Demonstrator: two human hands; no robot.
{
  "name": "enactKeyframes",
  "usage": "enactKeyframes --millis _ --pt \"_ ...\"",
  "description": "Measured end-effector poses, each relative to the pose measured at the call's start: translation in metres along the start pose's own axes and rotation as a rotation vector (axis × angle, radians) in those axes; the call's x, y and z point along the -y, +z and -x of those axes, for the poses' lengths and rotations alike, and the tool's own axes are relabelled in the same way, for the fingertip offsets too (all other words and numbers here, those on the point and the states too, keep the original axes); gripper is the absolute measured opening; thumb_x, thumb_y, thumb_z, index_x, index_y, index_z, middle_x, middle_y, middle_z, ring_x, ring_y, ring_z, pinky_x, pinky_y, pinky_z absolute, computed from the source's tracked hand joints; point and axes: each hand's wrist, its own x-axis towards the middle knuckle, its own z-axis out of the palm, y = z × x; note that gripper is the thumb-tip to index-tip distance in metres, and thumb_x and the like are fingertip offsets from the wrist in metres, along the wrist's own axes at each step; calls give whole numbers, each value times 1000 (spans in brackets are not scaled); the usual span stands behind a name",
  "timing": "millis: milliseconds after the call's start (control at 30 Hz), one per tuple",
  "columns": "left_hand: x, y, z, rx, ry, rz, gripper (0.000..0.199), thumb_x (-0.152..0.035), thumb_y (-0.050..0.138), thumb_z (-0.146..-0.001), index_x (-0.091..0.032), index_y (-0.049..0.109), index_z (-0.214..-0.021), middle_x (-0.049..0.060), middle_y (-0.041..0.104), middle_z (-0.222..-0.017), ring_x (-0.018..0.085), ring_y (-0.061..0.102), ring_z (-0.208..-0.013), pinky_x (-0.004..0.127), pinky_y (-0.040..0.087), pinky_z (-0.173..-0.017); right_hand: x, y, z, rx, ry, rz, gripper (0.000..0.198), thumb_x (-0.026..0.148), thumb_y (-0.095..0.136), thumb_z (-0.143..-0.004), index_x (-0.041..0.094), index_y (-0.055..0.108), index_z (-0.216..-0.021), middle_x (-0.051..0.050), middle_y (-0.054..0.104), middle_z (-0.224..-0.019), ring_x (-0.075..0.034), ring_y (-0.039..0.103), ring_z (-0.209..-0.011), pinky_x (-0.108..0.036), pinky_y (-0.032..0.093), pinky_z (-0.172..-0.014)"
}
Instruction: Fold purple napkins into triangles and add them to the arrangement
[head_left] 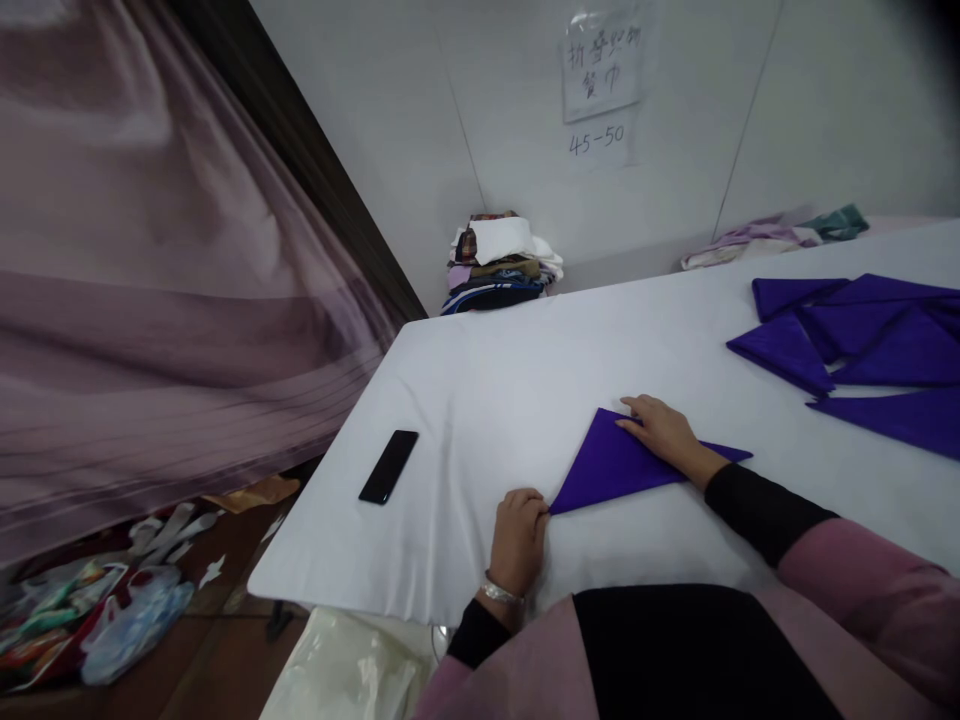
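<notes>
A purple cloth napkin (604,468), folded into a triangle, lies flat on the white-covered table (487,400) in front of me. At its left corner my left hand (519,535) is closed, pinching the tip between thumb and fingers. My right hand (661,430) rests on the upper right part of the triangle with its fingers stretched out towards the top point. The palm and forearm hide part of the cloth's right side. Farther right, several more folded purple napkins (892,335) overlap one another.
A black phone (388,467) lies on the table's left side. Folded cloths (499,265) are stacked beyond the far edge, by a wall with paper signs (602,70). A pink curtain (172,300) hangs at left, above plastic bags (135,620) on the floor.
</notes>
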Motion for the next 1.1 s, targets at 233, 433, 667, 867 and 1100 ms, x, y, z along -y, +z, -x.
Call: enactKeyframes --millis 233,433,667,867,1100 --pt "1 -2 -5 -102 -11 30 31 -4 39 -83 -20 60 -99 6 60 -104 18 52 -102 41 43 -91 -2 1 -1 13 -10 2 39 44 45 -86 21 54 -116 -8 61 -97 -24 57 -90 -32 46 -67" --pt "-60 26 -60 100 261 -4 36 -25 41 -89 -20 48 -124 8 48 -133 22 38 -126 46 31 -105 0 1 -1 -5 -22 9 39 42 46 -87 19 54 -117 -9 62 -98 -23 57 -91 -33 45 -73" --pt "-65 84 -112 271 211 -236 62 -44 42 -87 -6 34 -135 19 29 -145 31 20 -136 52 19 -108 7 -5 -3 -14 6 -2 37 34 49 -87 17 53 -120 -10 61 -105 -22 55 -98 -31 44 -81" --pt "-54 90 -111 253 236 -271 62 -45 37 -88 -9 31 -137 18 27 -146 30 17 -137 51 18 -109 16 -15 2 -64 -6 -34 38 33 44 -90 16 50 -122 -11 57 -117 -21 51 -107 -34 41 -90" --pt "-54 91 -112 265 237 -312 62 -45 36 -88 -7 33 -136 18 26 -146 30 16 -137 50 16 -110 -5 -24 38 47 -254 -22 59 54 37 -89 21 35 -137 -11 37 -142 -25 29 -132 -48 22 -106"
